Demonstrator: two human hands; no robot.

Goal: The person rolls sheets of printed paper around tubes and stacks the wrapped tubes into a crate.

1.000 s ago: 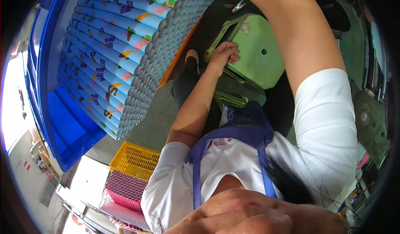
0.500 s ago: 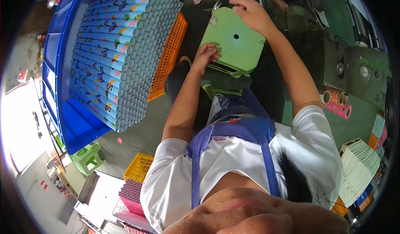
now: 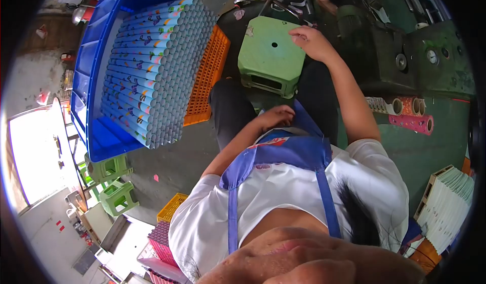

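My left hand (image 3: 278,117) is over my lap beside the blue apron (image 3: 276,155), fingers loosely bent and apart, with nothing visible in them. At the right edge of the green stool (image 3: 266,56), my right hand (image 3: 310,40) has its fingers stretched out over the stool's top. Whether they press on it cannot be told. The stool stands in front of my knees and has a round hole in its top. To the left, a blue crate (image 3: 85,89) lies tilted, holding a stack of light-blue patterned tubes (image 3: 152,74), their open ends facing right.
An orange crate (image 3: 207,76) is right of the tubes. Green stools (image 3: 119,197) and a yellow crate (image 3: 172,206) stand lower left. At right are patterned rolls (image 3: 412,123), a green machine (image 3: 435,61) and stacked white sheets (image 3: 445,208). Part of another person's limb (image 3: 327,4) shows at the top.
My left hand has left the stool's near edge and come back to my lap. My right hand has moved slightly down the stool's right side. The view has shifted, showing more floor and stools.
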